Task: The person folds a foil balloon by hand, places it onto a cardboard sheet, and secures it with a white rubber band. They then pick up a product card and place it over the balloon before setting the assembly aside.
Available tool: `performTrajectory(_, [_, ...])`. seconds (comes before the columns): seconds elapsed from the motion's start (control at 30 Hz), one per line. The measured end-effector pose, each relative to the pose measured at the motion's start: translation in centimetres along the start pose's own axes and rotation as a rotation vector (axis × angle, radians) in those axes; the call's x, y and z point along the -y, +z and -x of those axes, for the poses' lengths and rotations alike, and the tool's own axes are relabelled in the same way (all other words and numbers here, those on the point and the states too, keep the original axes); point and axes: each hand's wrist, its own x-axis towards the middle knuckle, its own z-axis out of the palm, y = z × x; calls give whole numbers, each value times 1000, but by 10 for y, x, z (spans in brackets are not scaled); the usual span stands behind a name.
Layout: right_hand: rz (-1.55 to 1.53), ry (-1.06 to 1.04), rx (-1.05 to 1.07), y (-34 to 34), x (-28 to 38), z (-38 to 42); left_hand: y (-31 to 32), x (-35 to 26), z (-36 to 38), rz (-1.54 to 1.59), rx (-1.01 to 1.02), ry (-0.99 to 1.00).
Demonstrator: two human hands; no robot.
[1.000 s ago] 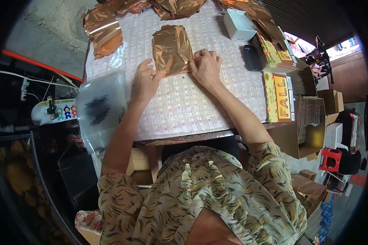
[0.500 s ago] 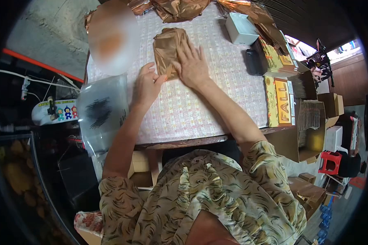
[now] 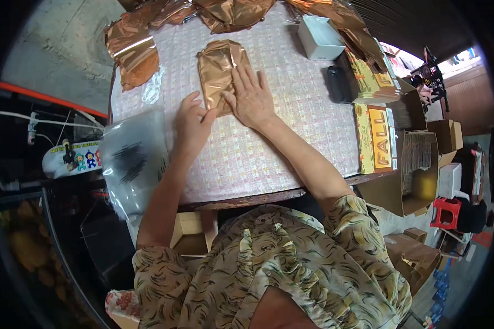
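Head view: the right hand (image 3: 251, 98) lies flat, palm down, fingers straight and spread a little, pointing away from the person. Its fingers press on the near right part of a copper packet (image 3: 218, 74); the heel of the hand rests on the tablecloth (image 3: 269, 148). The forearm runs back and to the right toward the patterned sleeve. This hand grips nothing; it is open and pressing.

The left hand (image 3: 191, 122) sits just left of the right one, knuckles up, fingers curled. Its thumb and forefinger meet at the packet's near left corner, pinching or pressing the foil edge there; the exact hold is too small to make out. The left forearm runs straight back toward the person.

The packet lies flat on the cloth, in the far middle of the table. It is an oblong with its long axis running away from the person, tilted slightly left at the far end, which looks rounded.

Loose foil sheets (image 3: 132, 49) lie at the far left corner. A white box (image 3: 321, 37) stands far right of the packet, a black device (image 3: 339, 83) beside it.
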Motion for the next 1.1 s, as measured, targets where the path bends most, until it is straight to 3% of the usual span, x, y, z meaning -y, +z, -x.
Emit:
performTrajectory(0.13, [6, 26, 41, -2, 0, -2, -4, -6, 4, -148, -61, 24])
performTrajectory(0.2, [-28, 40, 66, -3, 2, -3, -8, -16, 4, -18, -77, 8])
performTrajectory(0.27, [5, 44, 40, 0, 2, -4, -11, -17, 4, -319, 103, 252])
performTrajectory(0.47, [14, 29, 38, 0, 2, -3, -21, -25, 9, -554, 287, 146])
performTrajectory(0.57, [30, 33, 47, 0, 2, -2, -11, -15, -22, -485, 112, 213])
performTrajectory(0.67, [44, 16, 47, 1, 1, -2, 5, -12, -39, -423, 196, 385])
performTrajectory(0.9, [9, 28, 107, -13, -1, -6, 10, 0, -37, -497, 297, 329])
performTrajectory(0.97, [98, 35, 221, -32, 3, -15, 8, -1, -37, -501, 309, 329])
performTrajectory(1.1, [222, -45, 84, -25, 4, -32, 0, -12, -40, -571, 431, 291])
